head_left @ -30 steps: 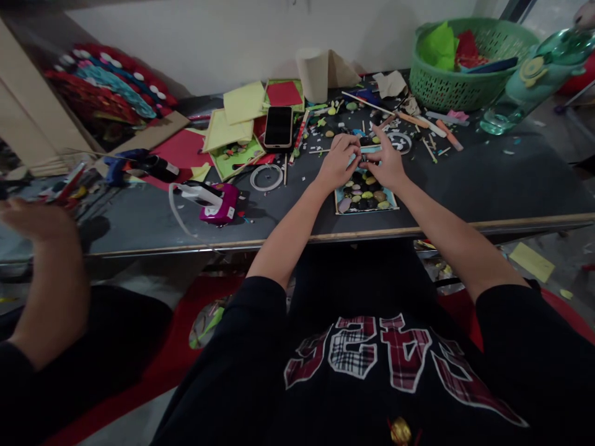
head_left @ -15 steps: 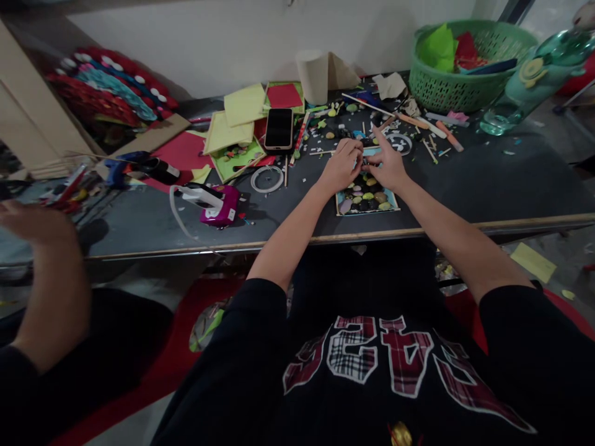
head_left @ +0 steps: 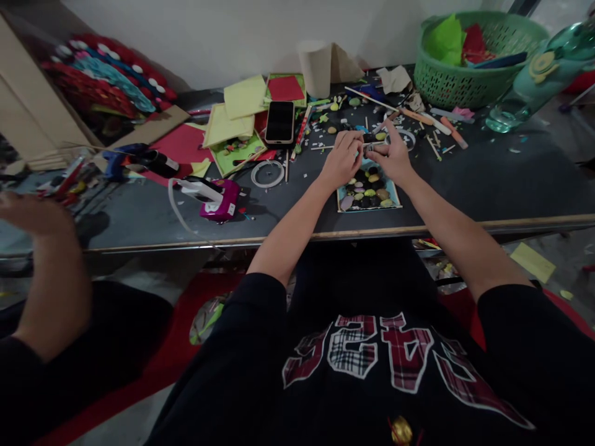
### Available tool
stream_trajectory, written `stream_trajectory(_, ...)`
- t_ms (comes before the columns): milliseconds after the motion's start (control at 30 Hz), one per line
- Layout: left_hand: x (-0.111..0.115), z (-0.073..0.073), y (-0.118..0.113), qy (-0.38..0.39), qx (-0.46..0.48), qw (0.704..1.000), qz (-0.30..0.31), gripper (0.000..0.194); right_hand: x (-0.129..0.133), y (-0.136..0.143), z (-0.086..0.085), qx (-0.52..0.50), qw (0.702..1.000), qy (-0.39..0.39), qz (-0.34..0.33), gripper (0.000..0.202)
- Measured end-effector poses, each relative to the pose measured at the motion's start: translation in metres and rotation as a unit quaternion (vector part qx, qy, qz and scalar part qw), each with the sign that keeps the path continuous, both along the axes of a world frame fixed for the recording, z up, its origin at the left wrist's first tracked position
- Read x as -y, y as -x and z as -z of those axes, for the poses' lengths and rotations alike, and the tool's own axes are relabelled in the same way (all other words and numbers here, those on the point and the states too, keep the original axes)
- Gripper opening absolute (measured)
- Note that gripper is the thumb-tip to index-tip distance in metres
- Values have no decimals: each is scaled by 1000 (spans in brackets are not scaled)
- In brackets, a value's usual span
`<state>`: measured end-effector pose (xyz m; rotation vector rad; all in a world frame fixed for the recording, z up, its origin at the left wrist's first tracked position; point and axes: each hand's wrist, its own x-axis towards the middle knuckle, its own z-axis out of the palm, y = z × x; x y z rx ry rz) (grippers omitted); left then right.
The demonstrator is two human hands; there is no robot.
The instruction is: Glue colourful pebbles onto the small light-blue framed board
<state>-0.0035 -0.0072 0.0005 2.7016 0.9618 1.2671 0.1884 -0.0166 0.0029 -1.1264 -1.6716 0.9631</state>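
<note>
A small framed panel [head_left: 344, 209] lies near the table's front edge, its light blue base covered with black, green, tan and mauve pebbles [head_left: 372, 193]. My left hand [head_left: 341, 160] is over its far left part, fingers curled and close together. From the right, my right hand [head_left: 394, 162] meets it, thumb bent inward at the left fingertips and one finger raised. Something small and dark shows where the fingertips come together; what it is I cannot make out. Beyond the hands, a thin wooden stick [head_left: 321, 148] and a clear ring-shaped coil [head_left: 407, 140] lie on the table.
A phone [head_left: 279, 122] rests by yellow-green sheets [head_left: 227, 127]. Left of me are a magenta device [head_left: 225, 201] with a cord, a blue glue gun [head_left: 116, 164] and another person's arm [head_left: 58, 266]. A green basket [head_left: 460, 80] and a bottle [head_left: 525, 93] stand at the right.
My right hand has shifted slightly away from my left, uncovering more of the pebbles. The view has tilted a little, and the other person's arm stays about where it was.
</note>
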Motion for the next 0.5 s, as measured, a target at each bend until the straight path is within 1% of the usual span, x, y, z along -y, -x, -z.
stream_trajectory(100, 2, -4, 1, -11, 19, 999, -25, 52, -4, 1, 6, -2, 999, -30, 43, 133)
stream_trajectory(300, 4, -7, 3, 17, 9, 999, -39, 54, -11, 2, 18, 7, 998, -54, 37, 129)
stream_trajectory(400, 5, -9, 4, 33, 2, 999, -34, 54, -10, 2, 16, 23, 997, -61, 44, 125)
stream_trajectory(500, 5, -10, 6, 46, -4, 999, -22, 56, -3, 2, 9, 72, 993, -81, 56, 117)
